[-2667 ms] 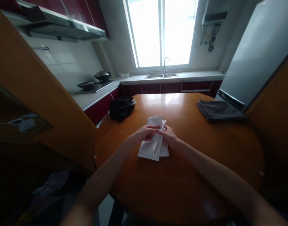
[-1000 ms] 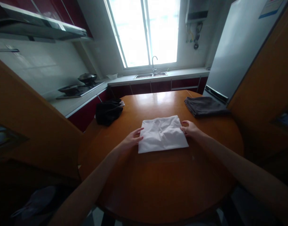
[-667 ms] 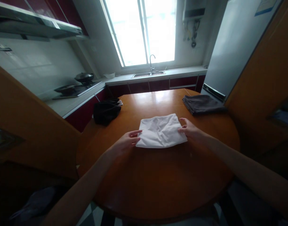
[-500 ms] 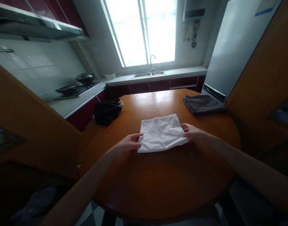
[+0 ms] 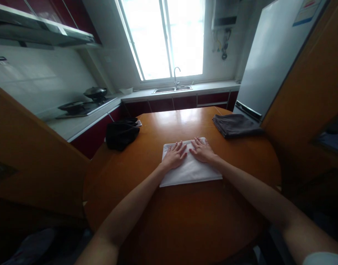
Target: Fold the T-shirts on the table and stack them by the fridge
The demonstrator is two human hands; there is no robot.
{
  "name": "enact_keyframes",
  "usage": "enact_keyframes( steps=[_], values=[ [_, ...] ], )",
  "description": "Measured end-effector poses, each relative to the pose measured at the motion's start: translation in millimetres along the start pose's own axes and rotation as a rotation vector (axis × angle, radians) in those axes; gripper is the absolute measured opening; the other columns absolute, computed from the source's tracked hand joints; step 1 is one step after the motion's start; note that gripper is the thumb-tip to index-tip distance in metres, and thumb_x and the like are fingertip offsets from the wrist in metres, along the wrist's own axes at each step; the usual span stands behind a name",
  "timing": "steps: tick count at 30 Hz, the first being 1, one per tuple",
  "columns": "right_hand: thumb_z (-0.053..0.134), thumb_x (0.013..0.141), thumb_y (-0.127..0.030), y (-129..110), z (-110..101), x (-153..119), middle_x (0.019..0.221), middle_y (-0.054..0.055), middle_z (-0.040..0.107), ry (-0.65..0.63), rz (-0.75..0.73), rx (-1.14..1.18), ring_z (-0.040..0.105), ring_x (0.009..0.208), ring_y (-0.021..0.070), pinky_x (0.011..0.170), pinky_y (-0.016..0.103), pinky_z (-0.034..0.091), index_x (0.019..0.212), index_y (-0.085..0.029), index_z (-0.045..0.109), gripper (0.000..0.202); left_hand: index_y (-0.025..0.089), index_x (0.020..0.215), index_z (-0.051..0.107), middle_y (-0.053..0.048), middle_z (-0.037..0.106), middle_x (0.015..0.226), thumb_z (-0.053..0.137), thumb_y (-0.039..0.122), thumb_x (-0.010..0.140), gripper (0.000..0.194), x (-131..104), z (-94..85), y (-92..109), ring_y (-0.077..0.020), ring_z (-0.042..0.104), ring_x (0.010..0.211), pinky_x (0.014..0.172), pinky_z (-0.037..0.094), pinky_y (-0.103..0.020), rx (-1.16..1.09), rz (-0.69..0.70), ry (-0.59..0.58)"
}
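Note:
A white folded cloth (image 5: 192,172), its exact kind not clear, lies flat in the middle of the wooden table. My left hand (image 5: 175,155) rests palm down on its left part, fingers spread towards the far edge. On the far right part of the same cloth lies my right hand (image 5: 201,151), also flat with the fingers apart. Neither hand grips anything. The two thumbs point towards each other with a small gap of cloth between them.
The wooden table (image 5: 169,221) has a rounded edge. A black cloth bundle (image 5: 122,134) lies at its far left, a folded dark grey cloth (image 5: 236,126) at its far right. Beyond are a counter with a sink (image 5: 171,89), a stove with pans (image 5: 95,92) and a fridge (image 5: 264,59).
Both hands have moved from the cloth's left and right sides onto its top and now lie flat with fingers spread. The white cloth looks smoother, its near edge straighter.

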State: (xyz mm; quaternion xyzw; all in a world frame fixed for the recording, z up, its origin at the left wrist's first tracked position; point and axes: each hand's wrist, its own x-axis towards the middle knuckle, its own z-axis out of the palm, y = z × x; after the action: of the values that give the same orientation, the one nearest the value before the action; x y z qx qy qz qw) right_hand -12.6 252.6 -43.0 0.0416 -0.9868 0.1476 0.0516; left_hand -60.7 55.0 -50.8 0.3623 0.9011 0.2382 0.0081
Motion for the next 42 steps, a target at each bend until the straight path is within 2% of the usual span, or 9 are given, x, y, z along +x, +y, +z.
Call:
enact_keyframes(
  steps=[6, 9, 12, 15, 18, 23, 30, 37, 42],
  values=[
    [0.029, 0.104, -0.045, 64, -3, -8, 0.165, 0.021, 0.026, 0.062, 0.313, 0.086, 0.019, 0.154, 0.0329, 0.122, 0.058, 0.013, 0.154, -0.006, 0.039, 0.064, 0.026, 0.157, 0.038, -0.010, 0.019, 0.169, 0.038, 0.050, 0.103, 0.059, -2, -8.9, 4, -0.0340, 0.013, 0.156, 0.123, 0.010, -0.057, 0.174, -0.016, -0.081],
    [0.030, 0.103, -0.038, 88, -9, -10, 0.158, 0.022, 0.039, 0.232, 0.358, 0.165, 0.031, 0.150, 0.0319, 0.122, 0.051, 0.022, 0.144, -0.005, 0.054, 0.057, 0.022, 0.157, 0.035, -0.013, 0.019, 0.169, 0.037, 0.052, 0.103, 0.062, -9, -8.7, 30, -0.0352, 0.011, 0.156, 0.122, 0.014, -0.060, 0.227, 0.056, -0.142],
    [0.035, 0.099, -0.028, 101, -15, -13, 0.140, 0.019, 0.061, 0.415, 0.314, 0.287, 0.051, 0.136, 0.0272, 0.117, 0.039, 0.035, 0.128, -0.009, 0.067, 0.047, 0.026, 0.159, 0.031, -0.010, 0.020, 0.169, 0.038, 0.060, 0.102, 0.067, -23, 2.4, 66, -0.0331, 0.012, 0.156, 0.122, 0.015, -0.060, 0.193, 0.283, -0.192],
    [0.043, 0.091, -0.022, 102, -16, -18, 0.123, 0.017, 0.071, 0.481, 0.320, 0.384, 0.064, 0.119, 0.0253, 0.108, 0.034, 0.044, 0.113, -0.010, 0.073, 0.039, 0.025, 0.159, 0.030, -0.010, 0.028, 0.166, 0.046, 0.063, 0.098, 0.073, -38, 16.9, 94, -0.0330, 0.019, 0.154, 0.122, 0.019, -0.059, 0.159, 0.444, -0.183],
    [0.047, 0.086, -0.019, 97, -14, -22, 0.113, 0.014, 0.074, 0.498, 0.333, 0.437, 0.067, 0.110, 0.0244, 0.103, 0.034, 0.047, 0.105, -0.012, 0.074, 0.033, 0.024, 0.151, 0.044, -0.011, 0.043, 0.157, 0.058, 0.055, 0.096, 0.065, -45, 24.6, 108, -0.0322, 0.036, 0.146, 0.120, 0.028, -0.052, 0.182, 0.485, -0.100],
    [0.050, 0.084, -0.020, 92, -14, -26, 0.107, 0.013, 0.075, 0.566, 0.296, 0.460, 0.068, 0.105, 0.0237, 0.100, 0.033, 0.048, 0.098, -0.013, 0.074, 0.029, 0.028, 0.127, 0.068, -0.007, 0.063, 0.125, 0.064, 0.040, 0.096, 0.034, -45, 25.8, 118, -0.0252, 0.057, 0.116, 0.100, 0.047, -0.039, 0.186, 0.517, -0.037],
    [0.051, 0.084, -0.017, 91, -16, -30, 0.098, 0.011, 0.076, 0.536, 0.312, 0.460, 0.069, 0.092, 0.0219, 0.088, 0.029, 0.051, 0.093, -0.014, 0.075, 0.027, 0.027, 0.097, 0.078, -0.001, 0.068, 0.088, 0.058, 0.029, 0.100, 0.021, -37, 33.8, 120, -0.0132, 0.062, 0.076, 0.073, 0.047, -0.025, 0.001, 0.431, -0.010],
    [0.053, 0.085, -0.018, 93, -13, -28, 0.093, 0.008, 0.077, 0.510, 0.323, 0.478, 0.070, 0.087, 0.0203, 0.082, 0.027, 0.051, 0.091, -0.016, 0.076, 0.025, 0.022, 0.100, 0.073, -0.005, 0.068, 0.098, 0.058, 0.036, 0.100, 0.020, -46, 29.4, 134, -0.0192, 0.062, 0.091, 0.083, 0.050, -0.030, 0.184, 0.545, 0.004],
    [0.053, 0.085, -0.017, 92, -11, -28, 0.097, 0.009, 0.077, 0.525, 0.276, 0.496, 0.070, 0.089, 0.0202, 0.086, 0.028, 0.051, 0.094, -0.016, 0.076, 0.025, 0.022, 0.098, 0.071, -0.005, 0.067, 0.103, 0.057, 0.032, 0.101, 0.018, -48, 27.4, 137, -0.0191, 0.060, 0.091, 0.081, 0.051, -0.031, 0.243, 0.510, -0.013]
  ],
)
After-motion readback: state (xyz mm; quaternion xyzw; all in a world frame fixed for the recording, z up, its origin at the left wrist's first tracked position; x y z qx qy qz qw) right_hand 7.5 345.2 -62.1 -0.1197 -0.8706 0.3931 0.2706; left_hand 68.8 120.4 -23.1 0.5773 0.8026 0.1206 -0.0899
